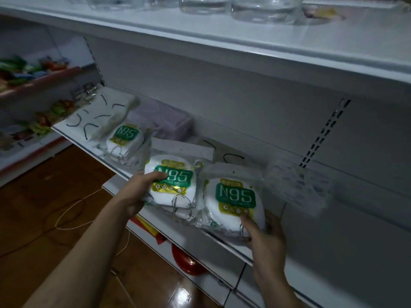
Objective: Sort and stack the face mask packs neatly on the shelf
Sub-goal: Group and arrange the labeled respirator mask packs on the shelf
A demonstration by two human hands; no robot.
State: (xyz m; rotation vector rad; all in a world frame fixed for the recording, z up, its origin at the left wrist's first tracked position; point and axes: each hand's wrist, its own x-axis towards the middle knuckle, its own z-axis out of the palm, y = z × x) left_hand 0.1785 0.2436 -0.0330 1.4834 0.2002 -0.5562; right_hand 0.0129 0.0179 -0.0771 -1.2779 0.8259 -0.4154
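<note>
We hold one mask pack in each of our hands at the front of the shelf.

Our left hand (138, 192) grips the side of the left pack (175, 185), thumb on top. Our right hand (266, 238) grips the near corner of the right pack (233, 201) the same way. The two packs lie right next to each other by the shelf (84, 146) edge. We think it is best to lift one flat, line up the edges, and lay it on the other. Farther back on the left sits another pile (125, 141) of the same kind.
</note>
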